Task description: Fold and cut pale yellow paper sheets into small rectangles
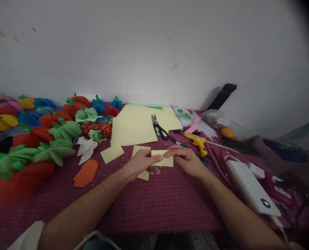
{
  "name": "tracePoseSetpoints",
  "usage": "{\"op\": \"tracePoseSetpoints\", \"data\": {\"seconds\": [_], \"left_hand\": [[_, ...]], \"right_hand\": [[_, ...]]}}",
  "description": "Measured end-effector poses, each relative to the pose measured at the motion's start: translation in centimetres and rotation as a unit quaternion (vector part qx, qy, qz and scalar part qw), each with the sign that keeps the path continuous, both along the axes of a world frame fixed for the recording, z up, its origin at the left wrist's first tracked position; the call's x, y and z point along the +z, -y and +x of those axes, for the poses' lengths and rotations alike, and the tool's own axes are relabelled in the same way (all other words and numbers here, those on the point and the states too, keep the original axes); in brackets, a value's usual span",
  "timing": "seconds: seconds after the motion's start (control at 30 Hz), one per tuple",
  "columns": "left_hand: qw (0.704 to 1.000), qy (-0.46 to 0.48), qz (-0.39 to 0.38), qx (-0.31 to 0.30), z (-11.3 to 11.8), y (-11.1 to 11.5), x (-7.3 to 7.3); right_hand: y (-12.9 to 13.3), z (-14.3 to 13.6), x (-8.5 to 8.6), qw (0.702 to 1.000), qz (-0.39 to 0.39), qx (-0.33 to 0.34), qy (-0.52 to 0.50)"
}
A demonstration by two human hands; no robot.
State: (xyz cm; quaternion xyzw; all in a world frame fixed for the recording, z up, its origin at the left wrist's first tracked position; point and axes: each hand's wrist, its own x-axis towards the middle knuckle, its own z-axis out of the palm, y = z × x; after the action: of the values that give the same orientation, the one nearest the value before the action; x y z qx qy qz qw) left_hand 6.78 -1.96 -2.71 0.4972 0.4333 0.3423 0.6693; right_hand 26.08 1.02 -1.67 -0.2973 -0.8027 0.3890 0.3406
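My left hand [143,162] grips the left part of a small pale yellow sheet [168,161], its thumb lying on top. At the sheet's upper right edge, the fingertips of my right hand [187,160] are drawn together on the sheet. Beneath and beside my left hand lie more yellow pieces, one of them [112,153] to the left. Behind, black-handled scissors [159,127] rest on large yellow sheets [133,125].
Felt pumpkins in several colours [65,130] crowd the left side, near orange pieces [86,173] and scraps. A yellow glue gun [197,141], a white power bank [252,187] and cables lie on the right. A wall rises behind the purple checked cloth [154,205].
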Motion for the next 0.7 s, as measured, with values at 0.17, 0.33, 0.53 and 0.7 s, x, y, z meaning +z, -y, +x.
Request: {"op": "tracePoseSetpoints", "data": {"seconds": [0.17,0.33,0.53,0.7], "left_hand": [[1.000,0.015,-0.013,0.003,0.09,0.03,-0.18],[0.999,0.039,-0.022,0.011,0.25,0.10,-0.05],[0.999,0.024,-0.004,0.033,0.29,-0.03,-0.14],[0.997,0.015,0.026,0.065,0.23,-0.35,-0.01]], "right_hand": [[0.00,0.01,-0.02,1.000,0.000,0.003,0.004],[-0.03,0.07,-0.08,1.000,0.002,-0.001,0.010],[-0.02,0.18,0.12,0.996,-0.084,-0.008,-0.023],[-0.08,-0.22,0.02,0.974,-0.206,-0.067,-0.064]]}}
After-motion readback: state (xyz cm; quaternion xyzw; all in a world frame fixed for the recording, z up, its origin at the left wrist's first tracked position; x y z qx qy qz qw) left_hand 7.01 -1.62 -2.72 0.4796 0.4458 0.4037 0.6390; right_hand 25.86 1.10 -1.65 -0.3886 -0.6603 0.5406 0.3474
